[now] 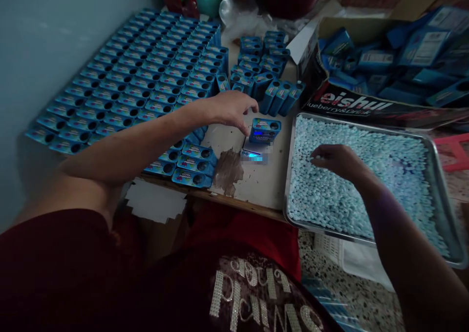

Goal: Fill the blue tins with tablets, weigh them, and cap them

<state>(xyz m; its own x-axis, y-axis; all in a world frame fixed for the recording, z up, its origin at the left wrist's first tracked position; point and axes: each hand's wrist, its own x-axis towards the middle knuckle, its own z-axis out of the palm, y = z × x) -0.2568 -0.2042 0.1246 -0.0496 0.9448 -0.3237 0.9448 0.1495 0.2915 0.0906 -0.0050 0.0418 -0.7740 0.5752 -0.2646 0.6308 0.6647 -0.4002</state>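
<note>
A small blue box [264, 131] with a round hole in its top stands on a little digital scale [254, 156] with a lit display. My left hand [234, 108] hovers just left of and above that box, fingers spread and holding nothing. Over the metal tray [288, 185] of pale blue pellets [330, 200], my right hand [330, 158] has its fingertips pinched together; a small pale bit shows at the fingertips, too small to name for certain.
Rows of upright blue boxes [128, 73] cover the table's left side. More blue boxes [282, 97] stand behind the scale. A carton [351, 102] full of blue boxes sits behind the tray. A teal bowl [210, 1] and clear plastic [238, 17] are at the back.
</note>
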